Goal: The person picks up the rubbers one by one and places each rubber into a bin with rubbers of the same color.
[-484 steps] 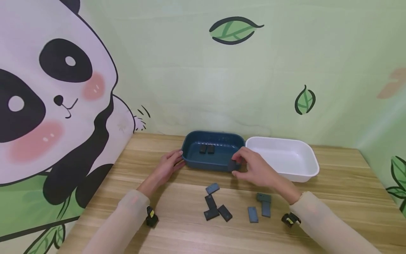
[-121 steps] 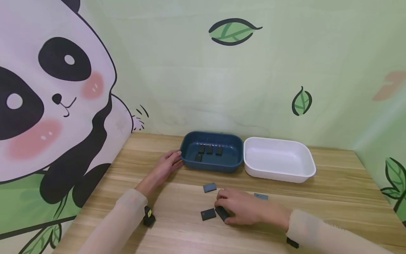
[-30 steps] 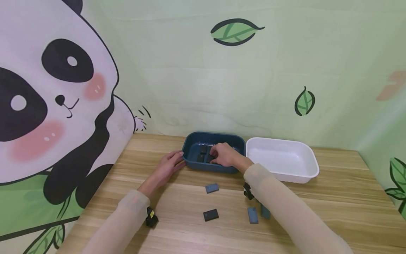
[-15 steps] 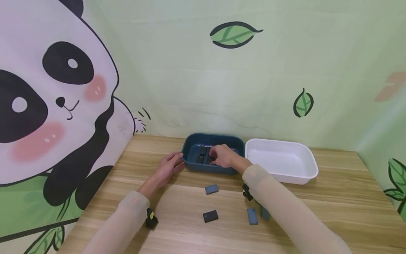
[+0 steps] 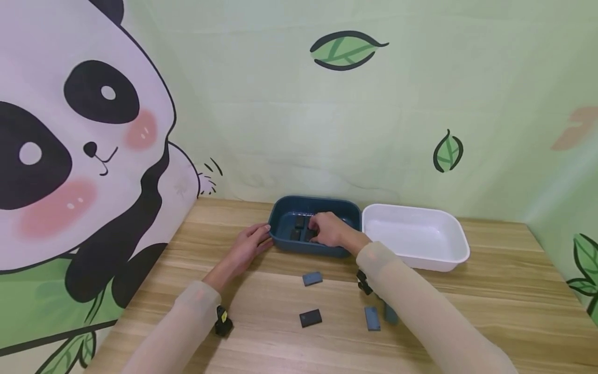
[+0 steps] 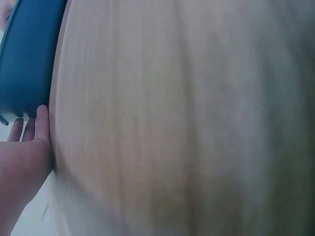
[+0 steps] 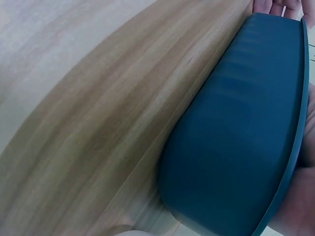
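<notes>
In the head view my right hand (image 5: 329,229) reaches over the front rim into the dark blue tray (image 5: 322,248). Its curled thumb and fingers pinch a small black rectangular tile (image 5: 310,235) at the tray floor, partly hidden by the fingers. Beside it lie two more black tiles, one farther back (image 5: 299,222) and one nearer (image 5: 295,235). My left hand (image 5: 249,243) rests against the tray's left end with straight fingers. The left wrist view shows those fingers (image 6: 43,120) touching the tray wall (image 6: 27,64). In the right wrist view the tray's side (image 7: 236,128) hides most of my right hand (image 7: 295,201).
A white tray (image 5: 416,262) stands right beside the blue one. On the wooden table (image 5: 261,332) lie a black tile (image 5: 310,318), a blue tile (image 5: 312,278), another blue tile (image 5: 372,318) and a blue-grey tile (image 5: 391,314) partly covered by the right sleeve (image 5: 420,306).
Since four seconds ago the right hand has carried a black tile from the table into the blue tray. Black tiles there have increased since sixteen seconds ago. The last second shows almost no movement.
</notes>
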`<state>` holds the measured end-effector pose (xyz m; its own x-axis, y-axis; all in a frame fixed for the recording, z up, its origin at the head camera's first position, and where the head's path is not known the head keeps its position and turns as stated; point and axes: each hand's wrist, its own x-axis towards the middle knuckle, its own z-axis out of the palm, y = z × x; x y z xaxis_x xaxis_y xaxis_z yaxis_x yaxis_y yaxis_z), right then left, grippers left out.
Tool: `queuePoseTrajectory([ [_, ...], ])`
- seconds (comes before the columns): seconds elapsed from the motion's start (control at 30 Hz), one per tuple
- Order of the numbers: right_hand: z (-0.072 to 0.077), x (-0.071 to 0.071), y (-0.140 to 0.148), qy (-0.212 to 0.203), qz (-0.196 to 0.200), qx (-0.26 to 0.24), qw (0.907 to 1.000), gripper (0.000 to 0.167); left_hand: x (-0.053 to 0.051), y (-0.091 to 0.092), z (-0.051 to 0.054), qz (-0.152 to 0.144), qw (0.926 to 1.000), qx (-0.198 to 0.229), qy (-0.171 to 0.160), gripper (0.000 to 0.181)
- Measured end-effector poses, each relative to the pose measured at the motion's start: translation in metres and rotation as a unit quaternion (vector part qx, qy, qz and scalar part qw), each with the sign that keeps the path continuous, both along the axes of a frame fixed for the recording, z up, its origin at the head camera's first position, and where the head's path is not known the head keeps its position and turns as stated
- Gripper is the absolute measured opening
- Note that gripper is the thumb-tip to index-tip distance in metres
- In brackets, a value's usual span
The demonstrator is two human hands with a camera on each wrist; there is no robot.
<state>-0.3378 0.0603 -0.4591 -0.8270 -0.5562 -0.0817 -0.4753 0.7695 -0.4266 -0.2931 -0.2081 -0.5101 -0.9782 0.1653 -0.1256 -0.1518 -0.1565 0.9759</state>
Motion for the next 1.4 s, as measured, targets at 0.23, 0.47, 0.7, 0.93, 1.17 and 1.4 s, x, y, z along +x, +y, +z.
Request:
queuePoseTrajectory([
  [0.23, 0.002, 0.002, 0.001, -0.002, 0.003, 0.003, 1.0, 0.032, 0.001, 0.001, -0.001, -0.001, 0.9999, -0.01, -0.009, 0.055],
  [0.47, 0.011, 0.006, 0.004, 0.026, 0.022, -0.009, 0.9994, 0.033, 0.0, 0.001, 0.001, 0.002, 1.0, -0.002, 0.001, 0.053],
  [0.7, 0.031, 0.032, 0.009, 0.103, 0.061, -0.039, 0.9921, 0.03, -0.001, 0.0, 0.0, 0.005, 1.0, 0.005, 0.002, 0.051],
  [0.93, 0.054, 0.082, 0.016, 0.137, 0.12, -0.061, 0.9815, 0.027, -0.001, 0.001, 0.001, 0.003, 1.0, -0.003, -0.003, 0.053],
  [1.17, 0.045, 0.127, 0.032, 0.103, 0.189, -0.045, 0.9756, 0.028, 0.0, 0.001, 0.001, -0.001, 1.0, 0.004, 0.003, 0.053],
  [1.4, 0.024, 0.155, 0.04, 0.045, 0.214, -0.023, 0.9755, 0.025, 0.001, 0.001, 0.003, -0.003, 0.9999, -0.01, 0.002, 0.058],
])
